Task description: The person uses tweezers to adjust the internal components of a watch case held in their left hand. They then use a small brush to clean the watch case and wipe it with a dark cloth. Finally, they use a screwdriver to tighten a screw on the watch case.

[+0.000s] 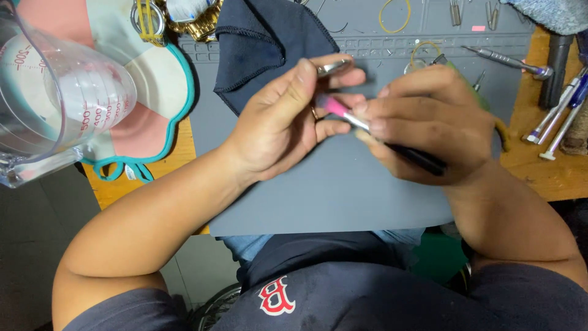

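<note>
The person's left hand (288, 119) is raised over a grey work mat (343, 190), its fingers curled around a small shiny metal piece (334, 66) that is pinched between thumb and forefinger; the piece is mostly hidden, so its kind cannot be told. The right hand (429, 122) is closed on a slim brush-like tool (383, 140) with a black handle, a silver collar and a pink tip, and that pink tip lies against the left hand's fingers just below the metal piece. Both hands hover above the middle of the mat, close together and touching at the fingertips. Behind the left hand a dark blue cloth (263, 40) lies crumpled on the far part of the mat. To the left, a clear measuring jug (55, 92) with red markings stands near the camera, partly over a pink and cream pad with a teal edge (165, 92). At the right edge, several small screwdrivers (560, 122) lie on the wooden table (551, 171), and thin wire loops and tweezers rest along the mat's upper tray. A gold watch band (196, 24) sits beyond the pad.
</note>
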